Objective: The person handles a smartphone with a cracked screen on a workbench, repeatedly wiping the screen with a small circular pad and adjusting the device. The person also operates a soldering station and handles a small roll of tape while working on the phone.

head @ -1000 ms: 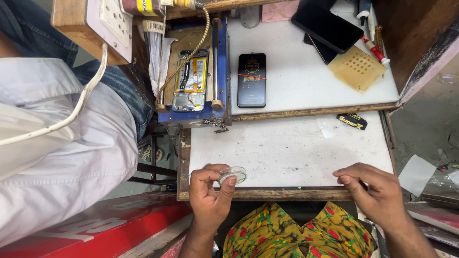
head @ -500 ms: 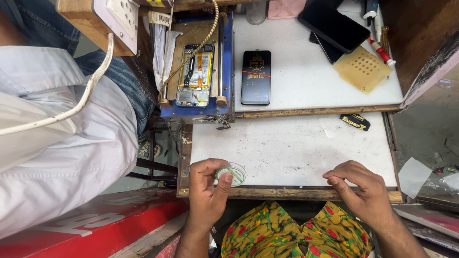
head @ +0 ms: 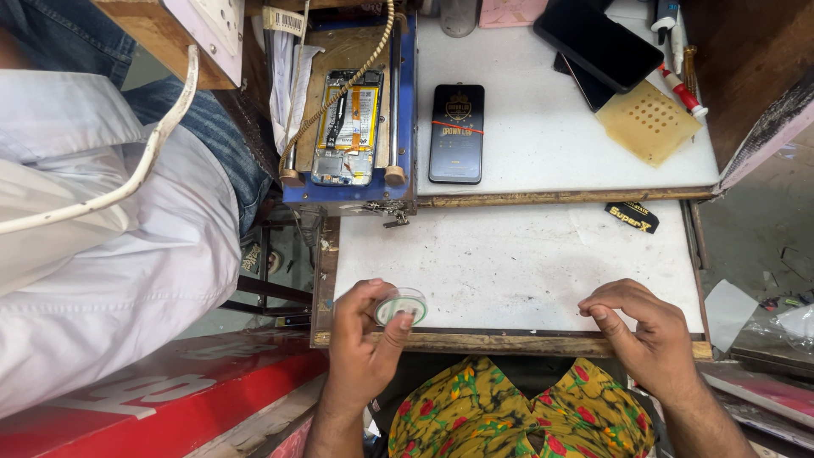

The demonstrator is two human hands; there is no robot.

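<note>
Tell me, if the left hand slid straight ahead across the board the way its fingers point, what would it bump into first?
The left hand, pinching a small round spool, points up the white work board. That stretch looks bare; the first thing met is probably the blue jig holding an opened phone, though depth is hard to judge.

A black phone screen (head: pixel 456 133) lies face-up on the upper white shelf, a dark tablet screen (head: pixel 598 42) behind it, and a small black label (head: pixel 632 217) below.
</note>
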